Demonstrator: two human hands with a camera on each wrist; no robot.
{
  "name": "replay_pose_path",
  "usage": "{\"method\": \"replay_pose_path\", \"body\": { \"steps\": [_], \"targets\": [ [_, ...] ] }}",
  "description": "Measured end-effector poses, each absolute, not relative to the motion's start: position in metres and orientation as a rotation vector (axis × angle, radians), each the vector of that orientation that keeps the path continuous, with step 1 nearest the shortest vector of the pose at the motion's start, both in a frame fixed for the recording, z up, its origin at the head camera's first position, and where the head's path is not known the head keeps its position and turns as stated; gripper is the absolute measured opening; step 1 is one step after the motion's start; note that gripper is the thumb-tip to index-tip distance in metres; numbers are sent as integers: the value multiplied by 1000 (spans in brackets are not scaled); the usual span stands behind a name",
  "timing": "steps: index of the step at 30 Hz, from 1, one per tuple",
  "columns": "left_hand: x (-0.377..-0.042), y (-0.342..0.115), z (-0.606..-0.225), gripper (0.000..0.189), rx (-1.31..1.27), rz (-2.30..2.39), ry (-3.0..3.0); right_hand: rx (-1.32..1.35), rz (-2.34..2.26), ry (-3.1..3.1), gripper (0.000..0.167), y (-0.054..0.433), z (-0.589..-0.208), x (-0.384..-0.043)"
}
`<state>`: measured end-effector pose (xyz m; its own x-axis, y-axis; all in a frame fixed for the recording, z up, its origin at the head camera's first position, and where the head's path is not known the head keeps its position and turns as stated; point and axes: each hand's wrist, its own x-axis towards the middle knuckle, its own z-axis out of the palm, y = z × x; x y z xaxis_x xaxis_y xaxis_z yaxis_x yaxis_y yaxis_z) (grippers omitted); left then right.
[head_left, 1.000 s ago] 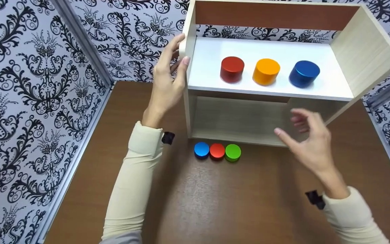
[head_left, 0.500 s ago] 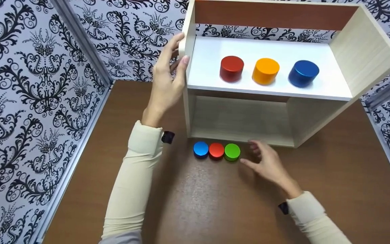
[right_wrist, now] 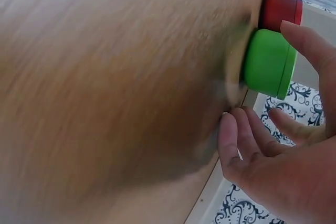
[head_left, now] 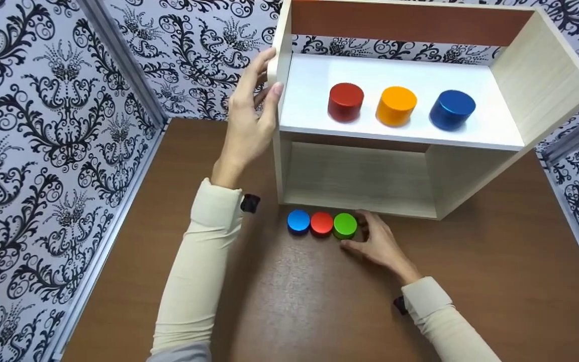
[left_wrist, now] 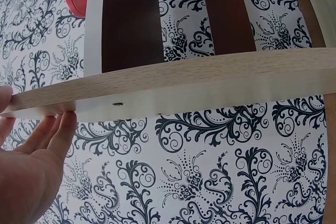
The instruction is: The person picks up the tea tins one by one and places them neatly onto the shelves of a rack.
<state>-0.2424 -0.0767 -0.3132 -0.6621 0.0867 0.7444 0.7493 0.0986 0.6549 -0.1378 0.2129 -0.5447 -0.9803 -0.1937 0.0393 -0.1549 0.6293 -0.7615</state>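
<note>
1. The worktop spreads beneath everything, brown and lightly glossy.
2. The shelf unit stands on it, open at the front, with a white upper shelf and a wooden lower compartment.
3. The left hand holds the unit's left side panel, its grip pinching the front edge between thumb and fingers, seemingly as a steadying hold.
4. The right hand is low at the front of the unit, its grip spread, thumb and fingers on either side of the green block; whether any fingertip touches it, I cannot tell.
5. Three blocks sit spaced apart along the upper shelf: dark red block, orange block, dark blue block.
6. Three smaller-looking blocks stand in a close row on the worktop, just before the lower compartment: bright blue block, bright red block, green block at the right end. The step in hand looks like taking the green one; the next move calls for closing thumb and fingers on it without nudging its red neighbour.
</note>
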Motion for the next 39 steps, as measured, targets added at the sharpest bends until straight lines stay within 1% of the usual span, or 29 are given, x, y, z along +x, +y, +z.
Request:
{"method": "replay_pose_path", "body": {
  "steps": [6,12,18,23,31,35,39],
  "targets": [
    [-242,-77,-313,44,-826,-1593,-1847,-318,-1241,2828,79,204,-547,-141],
    [-243,-77,-314,43,-819,-1592,-1850,-310,-1136,2876,69,201,-549,-140],
    [-242,-77,-314,43,-811,-1595,-1843,-299,-1115,2879,64,209,-546,-137],
    [-243,-77,-314,43,-810,-1599,-1847,-269,-1180,2869,64,220,-532,-141],
    [-243,-77,-314,43,-810,-1590,-1853,-166,-1272,2826,67,225,-509,-170],
    [-243,-77,-315,43,-811,-1590,-1853,-150,-1310,2813,69,223,-508,-188],
    [-244,-77,-314,43,-813,-1584,-1860,-186,-1354,2789,67,215,-510,-203]
  ]
}}
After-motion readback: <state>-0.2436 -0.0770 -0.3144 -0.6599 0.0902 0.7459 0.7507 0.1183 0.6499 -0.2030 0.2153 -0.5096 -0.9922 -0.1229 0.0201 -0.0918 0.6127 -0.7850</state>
